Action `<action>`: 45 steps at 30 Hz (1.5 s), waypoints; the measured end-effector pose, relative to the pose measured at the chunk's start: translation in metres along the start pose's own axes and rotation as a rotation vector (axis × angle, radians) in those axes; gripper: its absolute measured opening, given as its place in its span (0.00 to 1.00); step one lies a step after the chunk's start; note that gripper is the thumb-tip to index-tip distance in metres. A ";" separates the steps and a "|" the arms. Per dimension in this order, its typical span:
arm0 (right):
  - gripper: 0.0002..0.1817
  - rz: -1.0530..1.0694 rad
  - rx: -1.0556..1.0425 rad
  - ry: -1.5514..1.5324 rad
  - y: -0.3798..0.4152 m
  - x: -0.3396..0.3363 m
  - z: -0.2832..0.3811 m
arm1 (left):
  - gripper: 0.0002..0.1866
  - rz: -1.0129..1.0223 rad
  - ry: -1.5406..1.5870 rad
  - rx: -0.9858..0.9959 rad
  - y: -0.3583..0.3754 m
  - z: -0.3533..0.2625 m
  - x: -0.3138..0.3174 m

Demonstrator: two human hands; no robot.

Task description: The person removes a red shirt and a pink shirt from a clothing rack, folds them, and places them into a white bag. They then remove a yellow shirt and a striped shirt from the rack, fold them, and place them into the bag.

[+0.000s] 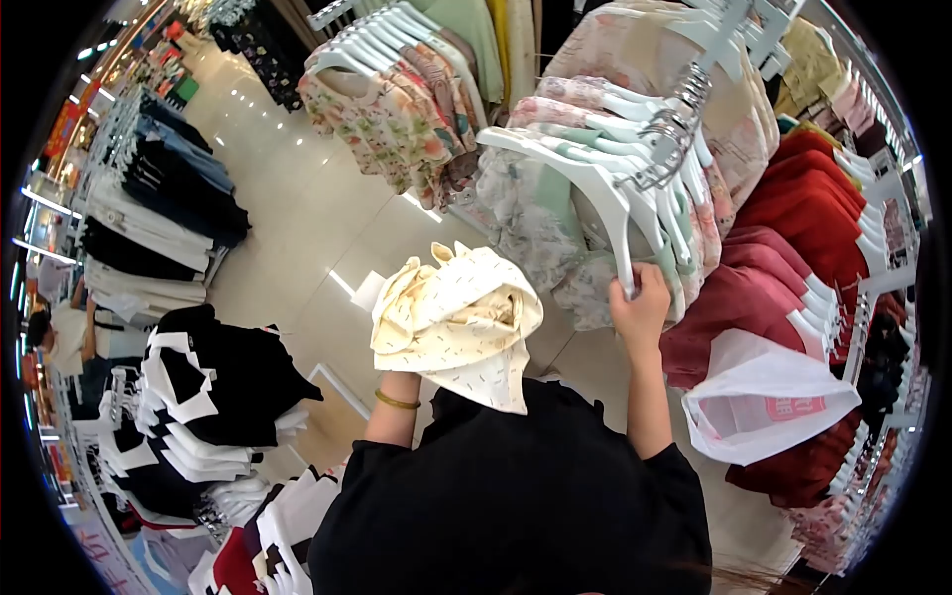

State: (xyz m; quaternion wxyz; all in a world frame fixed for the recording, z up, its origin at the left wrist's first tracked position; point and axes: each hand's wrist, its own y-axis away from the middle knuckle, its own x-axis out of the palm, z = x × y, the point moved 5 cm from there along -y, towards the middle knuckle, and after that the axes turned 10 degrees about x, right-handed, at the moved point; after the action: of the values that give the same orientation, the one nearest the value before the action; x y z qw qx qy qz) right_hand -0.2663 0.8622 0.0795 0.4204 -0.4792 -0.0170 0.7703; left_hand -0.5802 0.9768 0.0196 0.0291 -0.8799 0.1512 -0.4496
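Note:
A cream garment with small dark marks is bunched over my left hand, whose fingers are hidden in the folds. Below the cloth my left wrist shows, with a yellowish bangle on it. My right hand is closed around the lower end of a white hanger, the front one on a rail. The hanger's shoulders show bare white. Right behind it hang pale grey-green and sheer floral tops, close to my right fingers.
Floral blouses hang ahead. Red tops and a white plastic bag are at the right. Racks of trousers and black-and-white tops stand left, across a tiled floor. Another person is at the far left.

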 end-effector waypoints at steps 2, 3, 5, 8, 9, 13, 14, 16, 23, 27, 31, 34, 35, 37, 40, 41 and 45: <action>0.09 0.112 0.138 -0.375 -0.001 0.003 -0.003 | 0.26 0.013 -0.090 0.045 -0.013 -0.007 -0.013; 0.09 0.124 0.125 -0.377 0.000 0.003 0.001 | 0.26 0.033 -0.184 0.074 -0.016 -0.013 -0.014; 0.05 0.153 0.260 -0.544 0.003 -0.001 0.000 | 0.24 -0.060 -0.138 -0.094 -0.002 -0.015 -0.015; 0.05 0.294 0.374 -0.794 0.018 -0.009 0.007 | 0.18 -0.108 -0.137 -0.073 0.010 -0.014 -0.035; 0.05 0.341 0.404 -0.910 0.023 -0.010 0.011 | 0.18 -0.144 -0.081 -0.042 0.013 -0.015 -0.034; 0.08 0.460 0.352 -0.907 0.044 -0.015 0.015 | 0.20 -0.154 0.023 0.023 0.025 -0.017 -0.030; 0.09 0.484 0.365 -0.871 0.047 -0.017 0.017 | 0.20 -0.022 0.140 0.040 0.024 -0.018 -0.025; 0.09 0.511 0.319 -0.852 0.049 -0.019 0.019 | 0.17 -0.157 -0.061 0.038 0.028 -0.023 -0.010; 0.09 0.640 0.107 -0.964 0.048 -0.020 0.048 | 0.29 0.353 0.469 0.172 0.010 -0.029 0.068; 0.21 0.773 -0.069 -1.128 0.052 -0.020 0.084 | 0.32 0.133 0.214 -0.089 0.035 -0.008 0.108; 0.19 1.028 0.074 -1.349 0.076 -0.001 0.093 | 0.26 0.058 0.070 0.010 0.048 0.009 0.137; 0.14 1.019 0.122 -1.293 0.077 0.004 0.087 | 0.25 0.156 0.057 0.070 0.050 0.004 0.144; 0.13 1.003 0.130 -1.257 0.075 0.006 0.086 | 0.25 0.142 0.054 0.087 0.051 0.004 0.143; 0.10 0.985 0.119 -1.197 0.072 0.008 0.082 | 0.23 0.138 -0.024 0.153 0.059 0.000 0.139; 0.09 0.992 0.341 -1.168 0.064 0.002 0.086 | 0.22 0.025 -0.071 0.206 0.070 -0.005 0.120; 0.09 0.997 0.337 -1.165 0.063 0.005 0.086 | 0.22 0.022 -0.070 0.212 0.071 -0.006 0.116; 0.10 0.869 0.255 -1.149 0.051 0.011 0.094 | 0.22 -0.167 -0.086 0.183 0.071 -0.013 0.101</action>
State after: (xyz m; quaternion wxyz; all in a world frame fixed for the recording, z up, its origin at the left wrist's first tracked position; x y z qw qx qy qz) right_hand -0.3714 0.8722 0.1000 0.0541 0.0895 0.0466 0.9934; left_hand -0.5519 0.8811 0.0930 0.0779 -0.9015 0.0343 -0.4242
